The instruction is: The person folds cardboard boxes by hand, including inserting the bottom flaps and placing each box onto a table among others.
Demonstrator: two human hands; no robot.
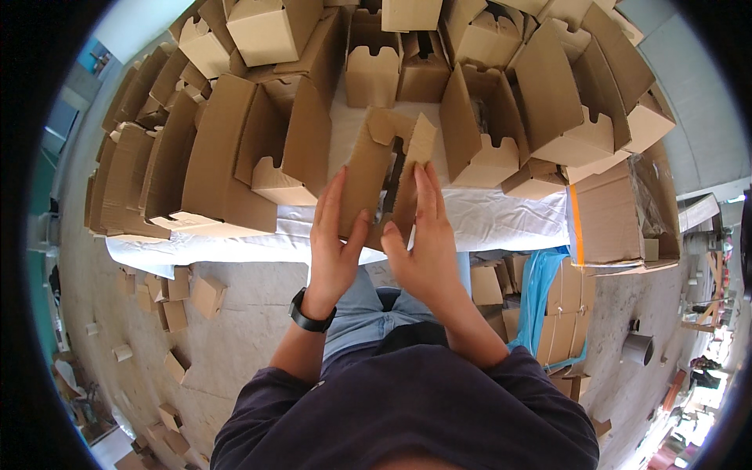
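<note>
Between my two hands is a small brown cardboard box (pixel 362 174), its top flaps partly raised with a dark gap between them. My left hand (pixel 335 239) presses on its left side, the thumb along the near part of the panel. On the opposite side my right hand (pixel 425 243) grips the box, fingers on the right flap and thumb at the near edge. A dark watch (pixel 312 312) is on my left wrist. What lies inside the box cannot be made out. Beneath it runs a white cloth (pixel 493 227) covering the table.
Open cardboard boxes (pixel 211 164) crowd the left; more boxes (pixel 482 125) stand right and behind. A larger carton (pixel 619 211) with an orange strip is at the right edge. Below are flattened cardboard with blue plastic (pixel 540 298), small floor boxes (pixel 207 296) and a grey bucket (pixel 638 348).
</note>
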